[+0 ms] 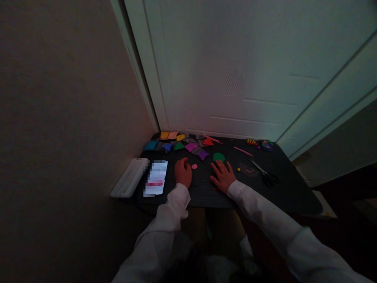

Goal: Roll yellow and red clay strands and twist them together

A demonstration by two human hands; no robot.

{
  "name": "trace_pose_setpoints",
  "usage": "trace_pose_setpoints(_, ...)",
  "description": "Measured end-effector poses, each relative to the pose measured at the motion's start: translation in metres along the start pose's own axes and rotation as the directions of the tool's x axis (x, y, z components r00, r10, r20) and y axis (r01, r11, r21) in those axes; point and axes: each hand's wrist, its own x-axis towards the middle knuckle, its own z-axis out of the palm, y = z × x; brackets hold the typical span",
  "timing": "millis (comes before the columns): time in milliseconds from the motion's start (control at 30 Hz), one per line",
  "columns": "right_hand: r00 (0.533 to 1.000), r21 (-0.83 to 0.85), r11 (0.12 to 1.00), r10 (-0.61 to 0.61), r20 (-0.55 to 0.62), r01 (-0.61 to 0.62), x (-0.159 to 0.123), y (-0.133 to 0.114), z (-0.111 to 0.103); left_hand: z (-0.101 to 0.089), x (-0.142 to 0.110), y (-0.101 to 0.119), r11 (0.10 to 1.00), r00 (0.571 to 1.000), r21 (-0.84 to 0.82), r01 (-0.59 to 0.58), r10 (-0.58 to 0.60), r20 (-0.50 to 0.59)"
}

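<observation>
My left hand [183, 173] rests on the dark table, its fingers loosely curved and a gap showing at the thumb, with nothing visible in it. Just to its right lies a small flat pink disc [194, 166]. With fingers spread and palm down, my right hand [224, 177] lies on the table. Its fingertips are at the near edge of a flat green disc [218, 157]; whether they touch it I cannot tell. A thin red strip [215, 189] lies close below that hand. To its right are a small yellow ball [238, 169] and a clear round sheet [249, 169].
A lit phone [156, 179] and a white case-like object [130, 179] lie at left. Colourful clay-like packets [192, 147] line the back. Black-handled scissors [268, 177], a pink stick [243, 151] and small multicoloured pieces [267, 145] are at right. Behind stands a white panel [206, 78].
</observation>
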Motion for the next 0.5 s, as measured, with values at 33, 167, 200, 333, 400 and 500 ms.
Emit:
trace_pose_setpoints(33,1.000,-0.001,1.000,0.009,-0.002,-0.009,0.004,0.000,0.001,0.000,0.000,-0.001,1.000,1.000,-0.012,0.021,-0.021,-0.013)
trace_pose_setpoints(167,0.999,-0.013,0.998,0.053,-0.009,-0.054,0.024,0.000,0.005,0.000,0.001,-0.004,0.998,0.998,-0.034,0.056,-0.057,-0.023)
trace_pose_setpoints(200,0.998,-0.015,0.998,0.059,-0.009,-0.059,0.026,0.000,0.005,-0.001,0.001,-0.004,0.998,0.998,-0.033,0.058,-0.059,-0.021)
trace_pose_setpoints(333,0.999,-0.015,0.999,0.041,-0.005,-0.042,0.015,-0.001,0.002,-0.001,0.000,-0.003,0.998,0.998,-0.032,0.061,-0.061,-0.014)
trace_pose_setpoints(400,1.000,-0.012,1.000,0.018,-0.003,-0.018,0.004,-0.002,-0.001,0.000,0.000,-0.003,0.997,0.998,-0.045,0.058,-0.059,-0.015)
trace_pose_setpoints(500,1.000,-0.007,1.000,-0.005,0.004,0.005,-0.003,-0.003,-0.003,0.000,0.000,-0.002,0.997,0.999,-0.060,0.051,-0.052,-0.012)
